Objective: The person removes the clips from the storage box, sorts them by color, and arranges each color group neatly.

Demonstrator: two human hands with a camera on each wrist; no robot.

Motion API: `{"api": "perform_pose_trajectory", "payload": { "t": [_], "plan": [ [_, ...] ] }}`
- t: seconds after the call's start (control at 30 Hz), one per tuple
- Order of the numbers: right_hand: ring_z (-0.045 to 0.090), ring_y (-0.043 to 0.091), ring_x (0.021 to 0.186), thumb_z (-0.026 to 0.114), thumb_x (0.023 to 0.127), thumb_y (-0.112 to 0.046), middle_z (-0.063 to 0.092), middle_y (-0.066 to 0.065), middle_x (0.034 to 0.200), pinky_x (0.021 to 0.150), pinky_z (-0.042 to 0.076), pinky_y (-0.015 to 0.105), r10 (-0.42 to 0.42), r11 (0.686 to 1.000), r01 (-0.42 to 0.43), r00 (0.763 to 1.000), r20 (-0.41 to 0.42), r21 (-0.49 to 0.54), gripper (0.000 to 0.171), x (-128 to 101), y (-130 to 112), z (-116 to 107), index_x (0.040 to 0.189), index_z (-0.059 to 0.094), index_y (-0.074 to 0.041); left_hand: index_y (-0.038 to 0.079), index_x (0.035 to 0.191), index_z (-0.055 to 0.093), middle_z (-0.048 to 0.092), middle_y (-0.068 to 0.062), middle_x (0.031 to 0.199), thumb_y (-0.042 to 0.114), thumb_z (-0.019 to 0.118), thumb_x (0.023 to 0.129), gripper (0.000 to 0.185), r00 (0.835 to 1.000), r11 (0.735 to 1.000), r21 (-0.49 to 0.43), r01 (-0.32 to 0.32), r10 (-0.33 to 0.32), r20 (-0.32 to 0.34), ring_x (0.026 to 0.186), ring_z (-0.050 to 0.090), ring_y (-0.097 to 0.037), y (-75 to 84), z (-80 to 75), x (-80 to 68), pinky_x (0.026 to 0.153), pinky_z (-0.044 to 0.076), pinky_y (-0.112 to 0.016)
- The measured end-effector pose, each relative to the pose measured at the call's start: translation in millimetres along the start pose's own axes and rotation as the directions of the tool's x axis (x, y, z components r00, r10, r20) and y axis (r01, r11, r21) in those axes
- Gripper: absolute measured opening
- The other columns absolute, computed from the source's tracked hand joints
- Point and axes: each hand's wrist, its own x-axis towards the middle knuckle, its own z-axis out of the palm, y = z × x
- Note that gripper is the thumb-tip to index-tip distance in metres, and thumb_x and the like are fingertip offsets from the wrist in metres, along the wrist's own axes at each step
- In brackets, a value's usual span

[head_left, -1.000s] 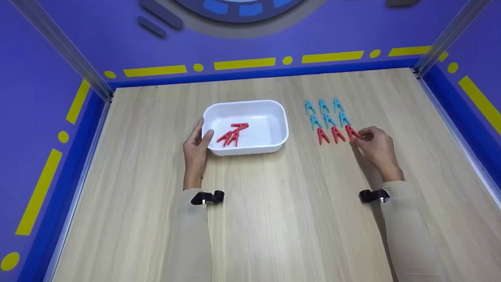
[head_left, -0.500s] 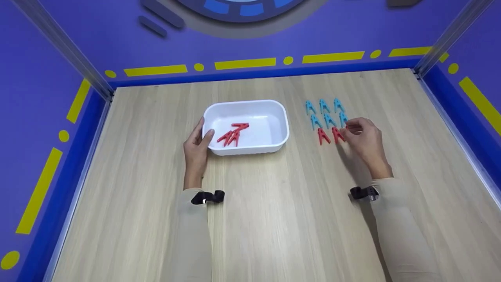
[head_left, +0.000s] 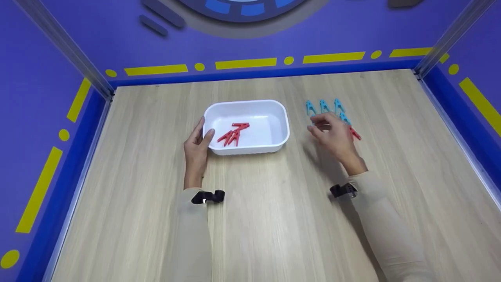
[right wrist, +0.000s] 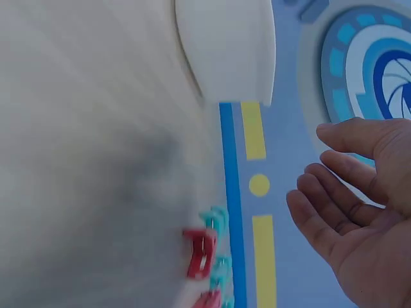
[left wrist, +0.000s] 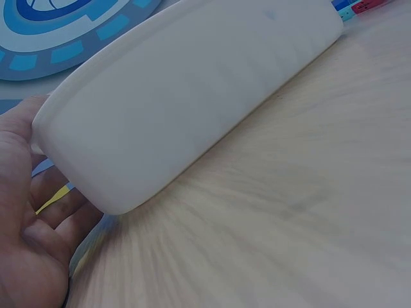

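On the wooden counter (head_left: 274, 203), the person's left hand (head_left: 195, 150) rests against the left end of a white plastic tray (head_left: 280, 133), fingers straight along its wall and thumb up on the rim; the left wrist view shows the palm flat against that rounded end, so its grip is spread, not curled round anything. Inside the tray lie three red clothespins (head_left: 233, 134), bunched together toward its left half.

Off to the right of the tray, the right hand (head_left: 332, 135) hangs just above the counter, over the near rows of a small cluster of pegs. Its fingers are loosely bent and apart, and the right wrist view shows an open palm with nothing in it: the grip is relaxed and holds nothing. Poking out from beyond the hand are blue clothespins (head_left: 324, 105), three in the far row and one more at the hand's right edge, with the tip of a red clothespin (head_left: 355, 134) showing just beside the knuckles. The right wrist view, blurred, catches red and blue pegs lying side by side on the wood.

Purple walls with yellow stripes (head_left: 244, 62) close in the counter on three sides.
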Motion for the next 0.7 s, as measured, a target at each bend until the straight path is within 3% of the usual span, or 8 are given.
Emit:
{"api": "perform_pose_trajectory", "payload": {
  "t": [0.23,0.7],
  "plan": [
    [0.067,0.031,0.111,0.076,0.098,-0.004,0.068,0.018,0.119,0.102,0.058,0.050,-0.065,0.997,0.061,0.993,0.095,0.050,0.026,10.9,-22.8,26.2,0.122,0.070,0.004,0.011,0.154,0.057,0.051,-0.002,0.160,0.022,0.080,0.099,0.061,1.000,1.000,-0.024,-0.019,0.019,0.003,0.150,0.043,-0.014,-1.1,0.6,1.6,0.121,0.038,-0.027],
    [0.068,0.034,0.110,0.076,0.099,-0.004,0.069,0.020,0.118,0.101,0.059,0.043,-0.164,0.984,0.141,0.954,0.249,0.111,0.025,39.8,-42.3,72.1,0.121,0.070,0.005,0.010,0.154,0.056,0.049,-0.004,0.162,0.021,0.079,0.099,0.061,1.000,1.000,-0.025,-0.013,0.013,0.003,0.152,0.041,-0.017,3.6,1.3,-1.3,0.123,0.036,-0.029]
  ]
}}
